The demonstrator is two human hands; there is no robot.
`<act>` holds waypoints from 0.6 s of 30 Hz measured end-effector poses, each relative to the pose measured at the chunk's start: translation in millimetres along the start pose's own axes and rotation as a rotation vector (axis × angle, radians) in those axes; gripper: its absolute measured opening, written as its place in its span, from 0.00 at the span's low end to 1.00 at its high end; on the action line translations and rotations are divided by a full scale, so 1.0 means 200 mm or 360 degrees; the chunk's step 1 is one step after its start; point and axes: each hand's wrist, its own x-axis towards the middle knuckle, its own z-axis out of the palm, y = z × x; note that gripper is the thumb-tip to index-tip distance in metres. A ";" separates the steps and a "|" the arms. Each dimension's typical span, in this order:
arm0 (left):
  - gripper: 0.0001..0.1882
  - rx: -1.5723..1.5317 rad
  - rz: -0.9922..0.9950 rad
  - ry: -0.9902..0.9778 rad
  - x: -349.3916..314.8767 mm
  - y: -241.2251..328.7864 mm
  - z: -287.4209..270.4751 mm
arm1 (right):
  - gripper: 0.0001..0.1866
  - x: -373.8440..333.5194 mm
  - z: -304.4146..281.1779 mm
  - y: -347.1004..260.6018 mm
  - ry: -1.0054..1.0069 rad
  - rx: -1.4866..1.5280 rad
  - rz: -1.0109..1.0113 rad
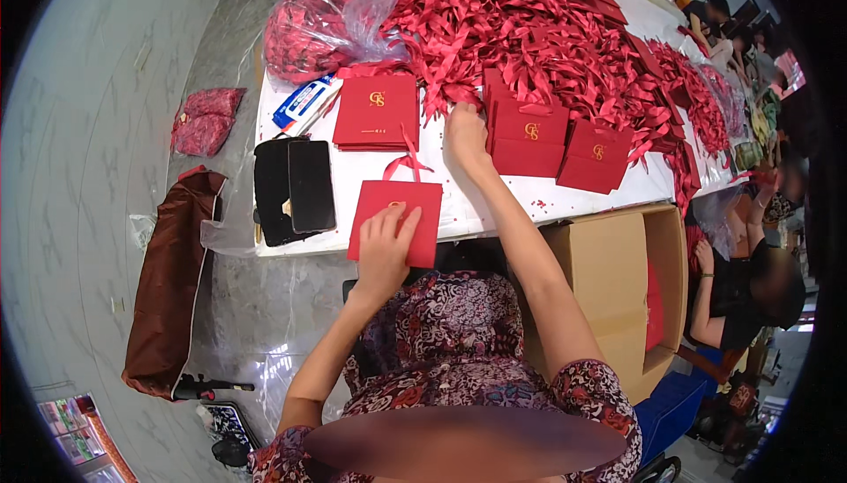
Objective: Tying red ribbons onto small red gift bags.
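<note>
"Two hands were busy. Where was the red gift bag?"

"Under the left hand, at the near edge of the white table. Its ribbon handle pointed to the far edge. The fingers were spread on its front, maybe so it wouldn't slide. I couldn't tell if the thumb pinched it."

"And the right hand?"

"Its fingers were close together by the heap of red ribbons. I couldn't tell if they held one."

"Why were other bags in piles?"

"Probably to keep them neat. One stack sat left of that hand, a row to its right."

"What was in the way?"

"The ribbon heap hid things behind. A black phone lay by the near left corner, and a cardboard box stood by the near edge, on the right."
</note>
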 end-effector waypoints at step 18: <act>0.12 -0.0755 0.0022 0.0064 0.44 -0.14 0.11 | 0.09 -0.52 -0.50 -0.11 -0.0332 0.0774 -0.0477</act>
